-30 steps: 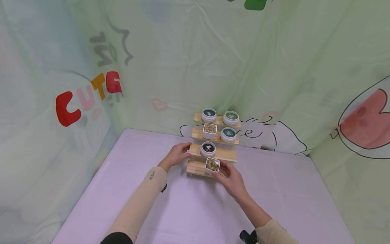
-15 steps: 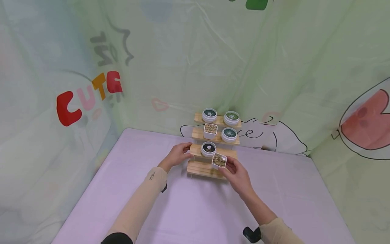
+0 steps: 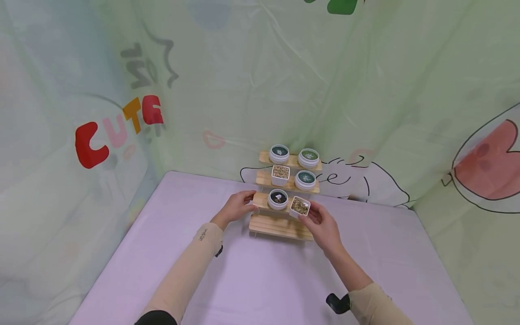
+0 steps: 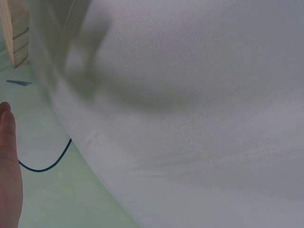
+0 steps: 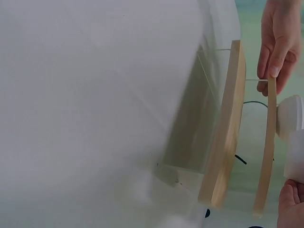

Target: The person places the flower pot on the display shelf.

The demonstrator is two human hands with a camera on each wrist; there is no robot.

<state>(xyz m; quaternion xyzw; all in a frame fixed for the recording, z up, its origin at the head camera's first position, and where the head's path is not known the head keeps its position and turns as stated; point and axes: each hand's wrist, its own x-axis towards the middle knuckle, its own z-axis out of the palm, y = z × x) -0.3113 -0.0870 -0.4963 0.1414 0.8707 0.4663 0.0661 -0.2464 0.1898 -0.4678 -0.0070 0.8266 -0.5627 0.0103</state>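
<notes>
A small square white pot (image 3: 300,206), filled with brown gravelly grains, is held between the thumb and fingers of my right hand (image 3: 322,228). It sits over the right part of the second step from the front of a wooden tiered stand (image 3: 280,227); whether it touches that step is unclear. Beside it on that step stands a round white pot (image 3: 278,199) with a dark top. My left hand (image 3: 235,207) grips the left end of the same step; the right wrist view shows its thumb (image 5: 274,69) against the board's edge. The left wrist view shows only part of this hand.
On the upper steps stand another square pot (image 3: 280,175) and round white pots with green tops, such as the one at back right (image 3: 308,158). The stand is on a pale lilac tablecloth (image 3: 260,280), close to a printed curtain (image 3: 243,90) behind.
My right hand has lifted the square pot off the front step and carried it right and back to the second step. My left hand has stayed on the stand.
</notes>
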